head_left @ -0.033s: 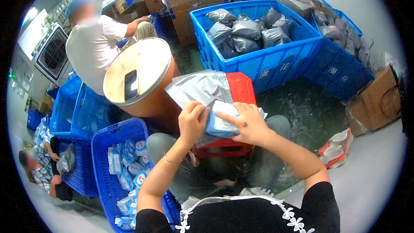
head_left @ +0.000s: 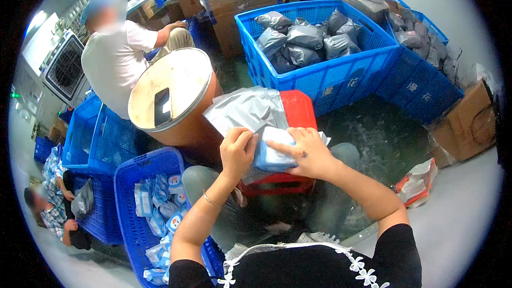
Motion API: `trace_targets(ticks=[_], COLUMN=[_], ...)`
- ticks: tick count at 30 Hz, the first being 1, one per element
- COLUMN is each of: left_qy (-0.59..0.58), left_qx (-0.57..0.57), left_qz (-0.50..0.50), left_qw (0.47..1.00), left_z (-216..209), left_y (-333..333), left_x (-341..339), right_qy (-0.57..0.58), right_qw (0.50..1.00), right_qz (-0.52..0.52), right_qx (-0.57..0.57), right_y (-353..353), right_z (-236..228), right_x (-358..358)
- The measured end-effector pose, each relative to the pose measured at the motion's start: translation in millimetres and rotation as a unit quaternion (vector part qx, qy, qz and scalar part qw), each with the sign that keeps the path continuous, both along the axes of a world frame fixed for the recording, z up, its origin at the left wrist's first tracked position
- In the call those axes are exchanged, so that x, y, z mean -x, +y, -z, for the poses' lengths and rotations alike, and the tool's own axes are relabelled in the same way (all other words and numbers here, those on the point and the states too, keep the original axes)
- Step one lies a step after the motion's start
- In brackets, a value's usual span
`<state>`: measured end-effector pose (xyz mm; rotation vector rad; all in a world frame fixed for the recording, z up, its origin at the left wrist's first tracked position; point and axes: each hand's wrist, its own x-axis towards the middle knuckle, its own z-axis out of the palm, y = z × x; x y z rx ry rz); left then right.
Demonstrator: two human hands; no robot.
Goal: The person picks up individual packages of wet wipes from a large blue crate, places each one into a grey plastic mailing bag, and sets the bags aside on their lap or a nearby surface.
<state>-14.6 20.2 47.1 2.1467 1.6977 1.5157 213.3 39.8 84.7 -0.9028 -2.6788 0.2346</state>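
Head view: hardly any change; work seems little advanced. Left hand (head_left: 237, 150) curled by grey bag (head_left: 248, 108), hold unclear; right hand (head_left: 310, 153) holds blue-white packet (head_left: 266, 158), fingers spread.

Over the red stand (head_left: 298, 112), left hand (head_left: 237, 149) pinched at the edge of a grey plastic bag (head_left: 246, 109) — right hand (head_left: 310, 153) spread across a blue-and-white pack (head_left: 273, 137). Lower left, a blue basket (head_left: 122, 197) holds similar packs (head_left: 157, 223); farther off, a black phone (head_left: 161, 111) lies on a round drum (head_left: 188, 72), and grey parcels (head_left: 306, 37) lie heaped in a blue crate (head_left: 296, 81).
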Motion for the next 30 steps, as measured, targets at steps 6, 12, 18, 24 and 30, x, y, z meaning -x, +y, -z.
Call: trace_targets(ticks=[6, 12, 18, 24, 30], left_qy=[0.095, 0.098, 0.130, 0.130, -0.182], left_qx=[-0.074, 0.128, -0.021, -0.031, 0.119], left_qz=[0.031, -0.078, 0.095, -0.028, -0.044], left_qw=[0.992, 0.984, 0.987, 0.991, 0.975], left_z=[-8, -15, -14, 6, 3], left_y=[-1, -16, -24, -34, -26], left_x=[-1, 27, -21, -32, -38], right_qy=[0.027, 0.035, 0.001, 0.104, 0.250], right_qw=[0.999, 0.995, 0.977, 0.968, 0.931], right_qz=[0.001, 0.093, 0.201, 0.218, 0.255], right_qx=[-0.020, 0.016, 0.072, 0.068, 0.073], right_y=[13, 16, 4, -5, -26], right_z=[4, 7, 5, 1, -19], right_x=[3, 14, 20, 14, 13])
